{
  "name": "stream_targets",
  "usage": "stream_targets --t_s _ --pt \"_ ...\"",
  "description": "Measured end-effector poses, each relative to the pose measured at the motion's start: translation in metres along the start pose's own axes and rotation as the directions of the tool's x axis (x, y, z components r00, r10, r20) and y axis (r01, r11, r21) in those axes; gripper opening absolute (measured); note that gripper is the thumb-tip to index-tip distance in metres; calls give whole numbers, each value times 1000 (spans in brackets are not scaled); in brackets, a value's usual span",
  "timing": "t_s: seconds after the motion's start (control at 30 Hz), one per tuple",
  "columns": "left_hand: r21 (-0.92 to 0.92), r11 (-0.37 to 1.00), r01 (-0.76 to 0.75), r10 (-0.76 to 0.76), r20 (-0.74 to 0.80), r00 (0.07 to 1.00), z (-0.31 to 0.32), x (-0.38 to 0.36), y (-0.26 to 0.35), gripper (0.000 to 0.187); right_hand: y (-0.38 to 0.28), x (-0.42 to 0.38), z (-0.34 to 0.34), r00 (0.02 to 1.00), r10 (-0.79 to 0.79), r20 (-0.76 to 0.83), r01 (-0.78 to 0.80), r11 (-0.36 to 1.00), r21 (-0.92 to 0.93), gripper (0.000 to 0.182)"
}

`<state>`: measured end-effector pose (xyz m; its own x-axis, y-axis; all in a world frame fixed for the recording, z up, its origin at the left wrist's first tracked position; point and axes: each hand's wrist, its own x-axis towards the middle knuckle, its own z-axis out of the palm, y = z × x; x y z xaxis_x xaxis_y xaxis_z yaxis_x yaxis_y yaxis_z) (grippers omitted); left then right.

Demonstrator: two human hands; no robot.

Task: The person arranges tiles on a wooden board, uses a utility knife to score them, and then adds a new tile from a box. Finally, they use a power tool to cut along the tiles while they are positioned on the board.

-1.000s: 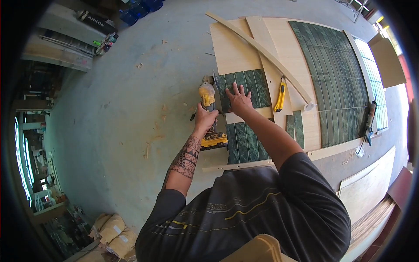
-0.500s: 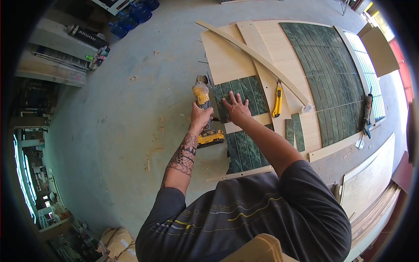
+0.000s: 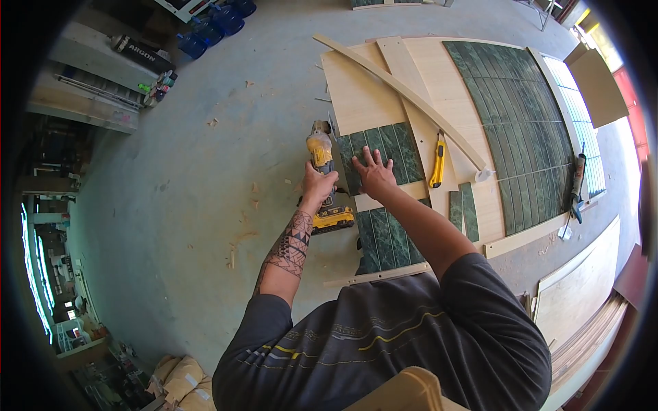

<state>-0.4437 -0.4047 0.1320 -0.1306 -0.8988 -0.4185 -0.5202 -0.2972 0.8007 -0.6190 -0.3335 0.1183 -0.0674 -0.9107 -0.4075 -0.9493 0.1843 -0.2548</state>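
My left hand (image 3: 319, 183) is wrapped tight around the handle of a yellow and black cordless angle grinder (image 3: 325, 179), and my right hand (image 3: 374, 174) lies flat with its fingers spread, pressing down on a sheet of dark green marble-patterned strip tiles (image 3: 381, 155). Over the past second neither hand has moved against the tiles; only my head has shifted a little, so I judge the cut along the sheet's left edge is steady, not finished. The grinder's disc end points away from me and sits at that left edge, its battery end nearest my body. The tile sheet rests on a pale plywood board (image 3: 360, 89) lying on the grey concrete floor (image 3: 205, 178). A second green tile sheet (image 3: 385, 236) lies closer to me. Just right of my right hand is a yellow utility knife (image 3: 437, 159), and a long curved wooden strip (image 3: 404, 92) crosses the board beyond it.
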Motion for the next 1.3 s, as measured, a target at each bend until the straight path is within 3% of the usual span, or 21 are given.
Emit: stream_targets --t_s 0.53,0.67,0.93,1.17,1.3 --pt "18 1000 19 -19 -6 1000 3 -22 -11 64 0 1 -1 1000 -1 13 1 1000 -22 100" --pt "-67 998 20 -20 2 1000 2 -35 -12 65 0 3 0 1000 -7 13 8 1000 -24 102" --pt "-70 997 31 -29 37 999 4 -53 -29 75 1 4 1 1000 -7 -2 7 1000 -18 102" --pt "-94 994 58 -56 19 998 4 -75 -30 70 -1 4 -4 1000 3 28 -1 999 -39 102" --pt "-63 994 86 -85 6 996 5 -85 -34 80 -1 5 -5 999 -14 34 16 998 -56 103"
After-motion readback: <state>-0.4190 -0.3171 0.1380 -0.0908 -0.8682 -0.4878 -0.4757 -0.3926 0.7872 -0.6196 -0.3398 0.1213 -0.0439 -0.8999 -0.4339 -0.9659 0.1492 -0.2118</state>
